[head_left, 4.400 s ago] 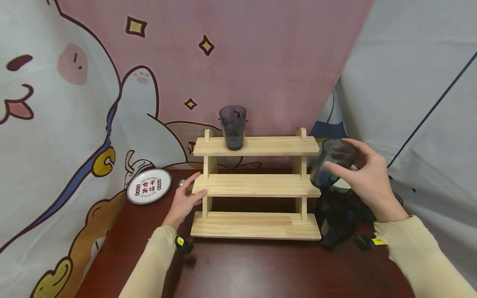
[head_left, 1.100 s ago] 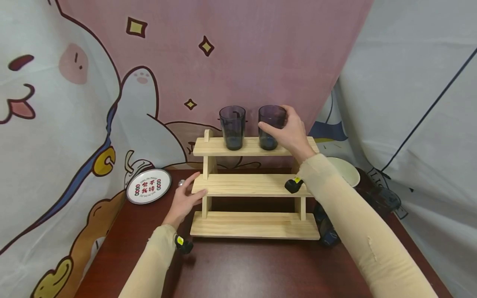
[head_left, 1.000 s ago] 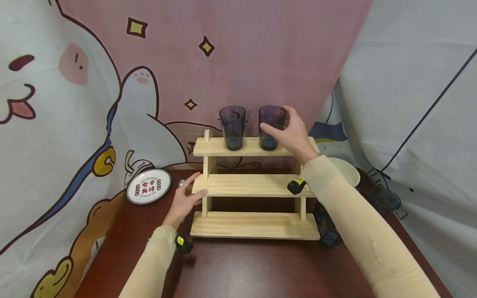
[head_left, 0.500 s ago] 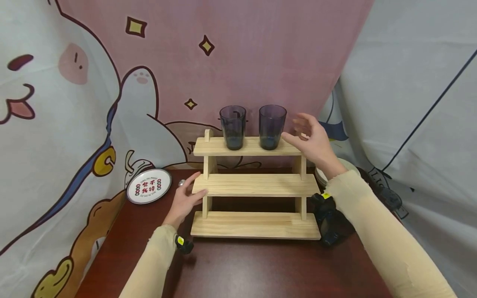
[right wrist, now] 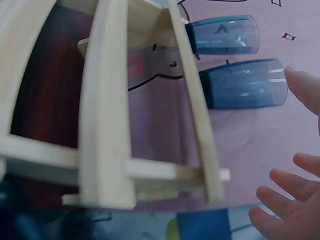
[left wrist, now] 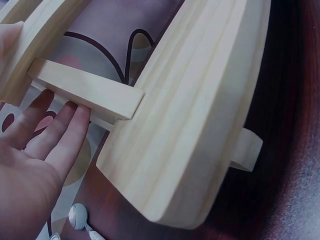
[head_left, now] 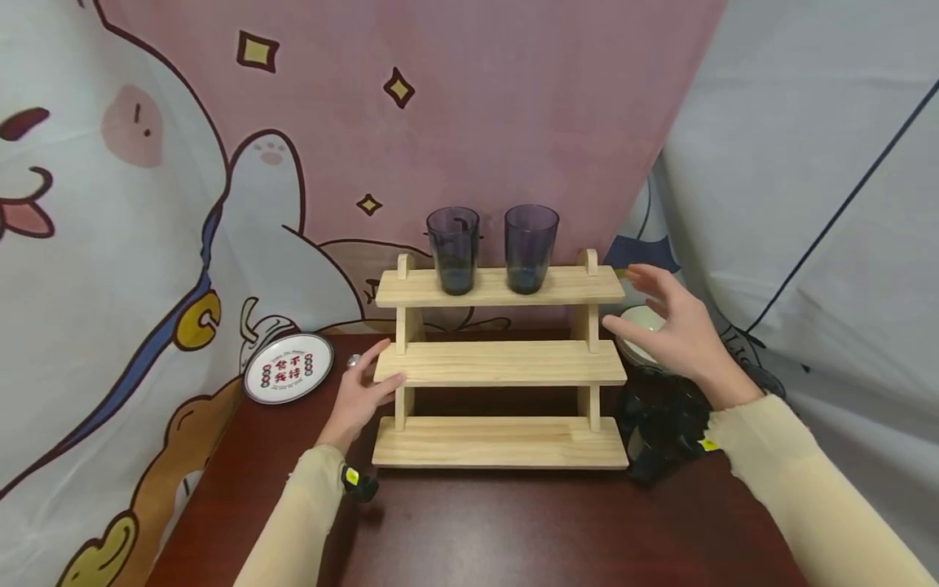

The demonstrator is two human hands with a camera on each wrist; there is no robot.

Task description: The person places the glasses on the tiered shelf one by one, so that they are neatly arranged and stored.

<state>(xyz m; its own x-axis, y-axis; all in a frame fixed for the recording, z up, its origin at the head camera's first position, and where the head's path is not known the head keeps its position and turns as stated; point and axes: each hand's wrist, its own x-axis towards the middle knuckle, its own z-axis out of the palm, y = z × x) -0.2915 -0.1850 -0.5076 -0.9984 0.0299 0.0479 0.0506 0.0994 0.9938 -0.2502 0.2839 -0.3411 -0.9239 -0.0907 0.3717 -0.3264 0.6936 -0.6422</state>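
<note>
On the table (head_left: 469,522), dark glassware (head_left: 645,461) sits at the wooden rack's (head_left: 499,444) 4 o'clock, its shapes unclear. At 9 o'clock the left hand (head_left: 357,401) pinches the middle shelf (head_left: 499,365) between thumb and fingers; the rack looks stiff and light, best steadied there. At 3 o'clock the right hand (head_left: 671,326) holds nothing, fingers apart. Farthest, upright on the top shelf (head_left: 579,285), stand the left tumbler (head_left: 453,250) at 11 and right tumbler (head_left: 531,249) at 12: probably slippery, breakable, best gripped round the sides.
</note>
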